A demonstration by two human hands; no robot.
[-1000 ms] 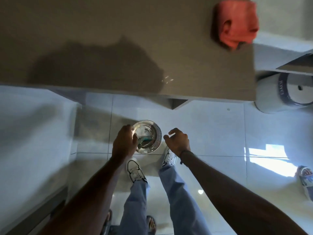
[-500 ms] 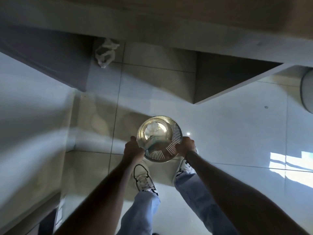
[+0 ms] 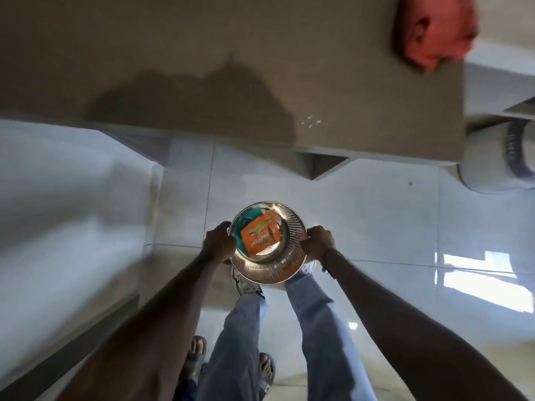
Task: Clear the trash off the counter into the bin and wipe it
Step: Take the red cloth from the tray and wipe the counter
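Observation:
I hold a round shiny metal bin [image 3: 270, 272] in front of my legs, over the tiled floor. My left hand [image 3: 217, 245] grips its left rim and my right hand [image 3: 318, 243] grips its right rim. Inside the bin lie an orange wrapper [image 3: 260, 237] and a teal piece of trash [image 3: 241, 227]. The brown counter [image 3: 202, 68] stretches across the top of the view. A red cloth [image 3: 435, 30] is bunched on its far right corner.
A white cylindrical appliance [image 3: 498, 166] stands on the floor right of the counter. A pale wall or cabinet face [image 3: 63, 198] runs along the left. Sandalled feet of another person [image 3: 197, 351] show behind my legs.
Both hands have closed on the bin's rim and raised it. The view has swung up from under the counter to its top, and the orange wrapper now shows in the bin.

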